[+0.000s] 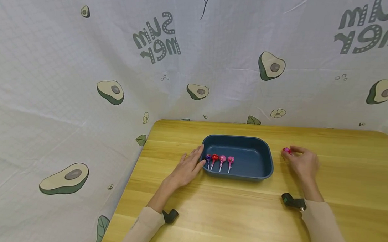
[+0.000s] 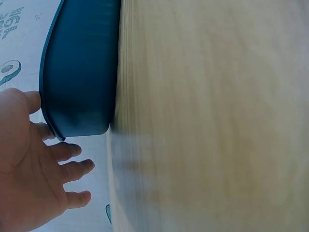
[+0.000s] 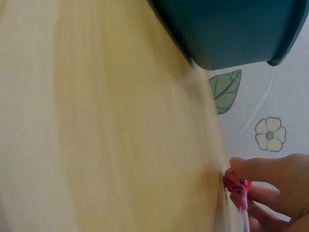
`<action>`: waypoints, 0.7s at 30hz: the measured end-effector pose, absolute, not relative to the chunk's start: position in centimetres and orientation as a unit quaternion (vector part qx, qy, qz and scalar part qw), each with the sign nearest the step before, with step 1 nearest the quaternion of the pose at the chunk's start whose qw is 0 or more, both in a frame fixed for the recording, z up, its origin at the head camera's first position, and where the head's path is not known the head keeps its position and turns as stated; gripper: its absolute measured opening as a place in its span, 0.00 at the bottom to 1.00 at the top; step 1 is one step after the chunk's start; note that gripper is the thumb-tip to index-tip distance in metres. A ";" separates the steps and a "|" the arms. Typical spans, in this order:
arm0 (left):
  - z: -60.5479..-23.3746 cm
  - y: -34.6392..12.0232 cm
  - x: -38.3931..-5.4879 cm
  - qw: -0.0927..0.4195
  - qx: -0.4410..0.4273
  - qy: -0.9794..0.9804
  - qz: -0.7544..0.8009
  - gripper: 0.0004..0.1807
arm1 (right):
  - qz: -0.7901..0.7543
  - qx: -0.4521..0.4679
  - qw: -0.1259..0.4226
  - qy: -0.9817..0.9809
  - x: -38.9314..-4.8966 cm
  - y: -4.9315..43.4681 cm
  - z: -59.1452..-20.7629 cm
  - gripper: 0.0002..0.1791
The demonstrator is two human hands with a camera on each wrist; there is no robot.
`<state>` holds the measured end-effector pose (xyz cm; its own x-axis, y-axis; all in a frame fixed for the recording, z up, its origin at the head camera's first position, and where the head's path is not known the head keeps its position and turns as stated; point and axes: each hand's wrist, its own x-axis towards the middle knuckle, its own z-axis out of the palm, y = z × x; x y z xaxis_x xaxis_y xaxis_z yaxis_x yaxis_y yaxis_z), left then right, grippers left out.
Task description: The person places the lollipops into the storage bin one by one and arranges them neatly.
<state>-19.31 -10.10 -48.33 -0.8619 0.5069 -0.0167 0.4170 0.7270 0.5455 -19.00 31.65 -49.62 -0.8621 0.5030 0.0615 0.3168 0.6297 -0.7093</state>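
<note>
A dark blue rectangular tray point(image 1: 247, 146) stands on the wooden table, with several wrapped lollipops point(image 1: 223, 159) lined up in its left part, sticks toward the front. My left hand point(image 1: 186, 169) rests at the tray's left end with straight, spread fingers; in the left wrist view its thumb touches the rim. To the right of the tray, my right hand point(image 1: 303, 163) pinches a pink-wrapped lollipop point(image 3: 235, 183) by its head between thumb and fingertips, close over the table. The white stick of that lollipop points back toward the palm in the right wrist view.
The wooden table point(image 1: 216, 210) reaches back to a white cloth point(image 1: 229, 40) printed with avocados and letters, which also hangs along the left side. A small black camera point(image 1: 170, 216) is worn on the left wrist, another point(image 1: 293, 201) on the right.
</note>
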 end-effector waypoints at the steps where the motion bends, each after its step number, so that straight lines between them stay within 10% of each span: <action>1: -48.3 -10.1 -19.3 0.083 0.249 0.926 0.273 0.37 | 0.367 -0.231 0.126 -0.892 -19.0 31.6 -49.7 0.29; 21: -48.5 -10.2 -19.3 0.083 0.249 0.925 0.273 0.37 | 0.469 -0.250 0.103 -0.841 -18.8 31.1 -49.3 0.34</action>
